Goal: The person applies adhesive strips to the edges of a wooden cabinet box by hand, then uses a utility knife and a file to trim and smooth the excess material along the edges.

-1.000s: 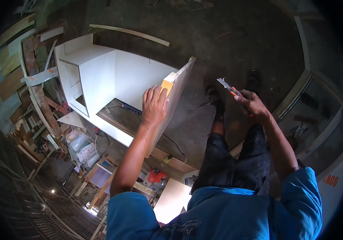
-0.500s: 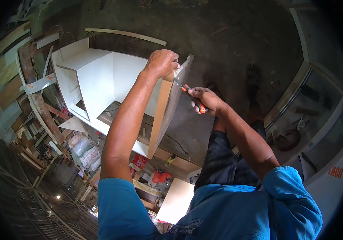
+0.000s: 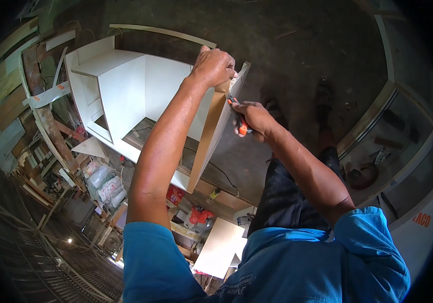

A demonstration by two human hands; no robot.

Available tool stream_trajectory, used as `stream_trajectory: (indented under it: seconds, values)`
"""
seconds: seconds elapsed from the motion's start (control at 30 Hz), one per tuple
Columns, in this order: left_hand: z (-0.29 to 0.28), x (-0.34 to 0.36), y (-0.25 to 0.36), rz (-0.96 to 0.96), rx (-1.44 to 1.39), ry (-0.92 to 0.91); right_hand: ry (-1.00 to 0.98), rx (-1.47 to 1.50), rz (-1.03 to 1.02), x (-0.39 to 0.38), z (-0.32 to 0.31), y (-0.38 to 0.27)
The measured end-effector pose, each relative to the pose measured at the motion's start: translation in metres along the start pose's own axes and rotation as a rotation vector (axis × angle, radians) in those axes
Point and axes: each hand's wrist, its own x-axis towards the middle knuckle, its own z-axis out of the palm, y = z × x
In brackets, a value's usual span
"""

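A board panel [image 3: 210,132] with a brown edge facing me stands upright in front of the white cabinet. At its upper end my left hand [image 3: 213,67] is closed, fingers curled down over the corner. A small pale bit shows under the fingertips; what they pinch is mostly hidden. My right hand [image 3: 255,120] grips orange-and-black handled pliers [image 3: 243,124] just right of the panel. The jaws point up-left and meet the panel's edge close below my left fingers. Whether the jaws are closed on anything is too small to tell.
The white open cabinet [image 3: 120,91] lies left of the panel. Beyond it, a long thin strip [image 3: 163,31] rests on the floor. Wood offcuts and plastic-wrapped bundles [image 3: 105,184] crowd the left. A pale board [image 3: 220,247] lies near me; another cabinet frame [image 3: 368,121] stands at right.
The pliers have moved up and closer in, so their jaws now reach the panel's edge near the corner. My left hand stays at the panel's upper end. The whole view has shifted slightly.
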Motion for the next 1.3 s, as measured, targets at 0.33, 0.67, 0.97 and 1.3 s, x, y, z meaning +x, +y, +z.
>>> stream_trajectory:
  seconds: [0.33, 0.67, 0.97, 1.3]
  values:
    - [-0.071, 0.001, -0.071, -0.437, -0.081, 0.721, -0.462, -0.174, 0.111, -0.004, 0.084, 0.022]
    - [-0.018, -0.109, -0.021, -0.584, -1.373, 0.969, 0.383, -0.541, -0.039, -0.079, -0.231, 0.019]
    - [0.127, -0.024, 0.200, -0.363, -2.423, 0.495, 0.718, -0.271, 0.040, -0.211, -0.482, 0.068]
    - [0.344, -0.192, 0.281, -0.603, -0.597, 0.492, 0.710, -1.463, -0.325, -0.172, -0.348, -0.057]
